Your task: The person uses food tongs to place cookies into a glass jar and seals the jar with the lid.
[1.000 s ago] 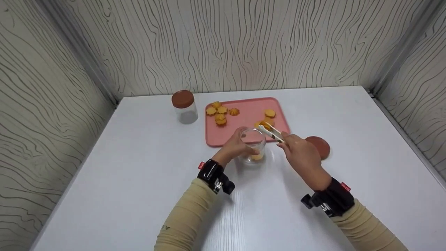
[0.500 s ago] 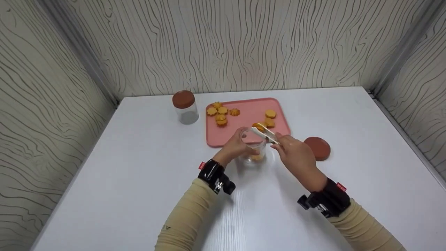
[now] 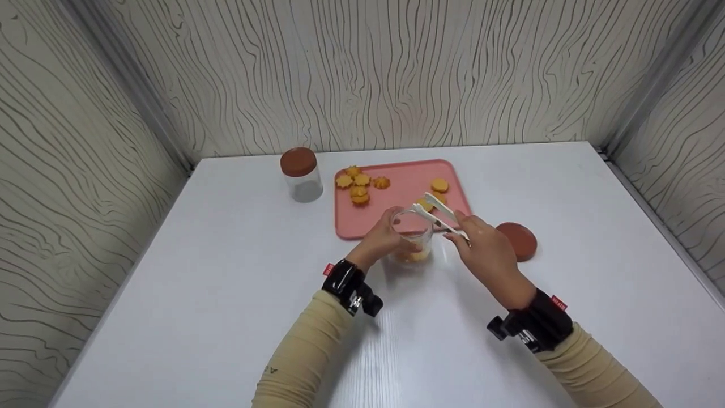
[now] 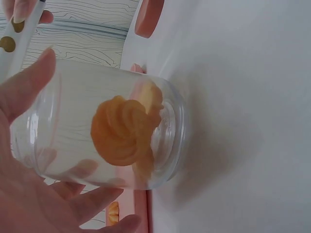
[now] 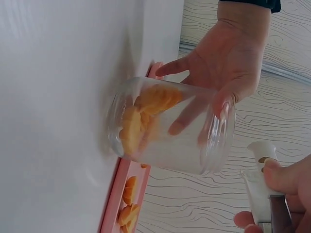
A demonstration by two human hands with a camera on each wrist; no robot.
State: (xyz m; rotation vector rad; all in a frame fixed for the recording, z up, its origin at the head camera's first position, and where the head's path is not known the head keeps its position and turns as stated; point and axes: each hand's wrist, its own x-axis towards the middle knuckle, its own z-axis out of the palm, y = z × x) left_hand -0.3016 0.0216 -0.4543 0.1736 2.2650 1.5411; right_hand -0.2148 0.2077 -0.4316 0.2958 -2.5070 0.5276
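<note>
My left hand grips a clear jar around its side, close over the white table. Inside the jar, swirled golden cookies lie at the bottom, seen through the wall in both wrist views. White tongs are held in my right hand, thumb against fingers. Their tips stand apart beside the jar's mouth, with nothing between them. Behind the jar is a pink tray. Flower-shaped cookies sit on its left part and round cookies on its right, partly behind the tongs.
A second clear jar with a brown lid on stands left of the tray. One loose brown lid lies on the table just right of my right hand. Patterned panels wall the table in at the back and sides.
The tongs carried a cookie from the tray to the jar's mouth and let it go; their tips have spread, and the cookie now lies in the jar. My left hand has stayed put.
</note>
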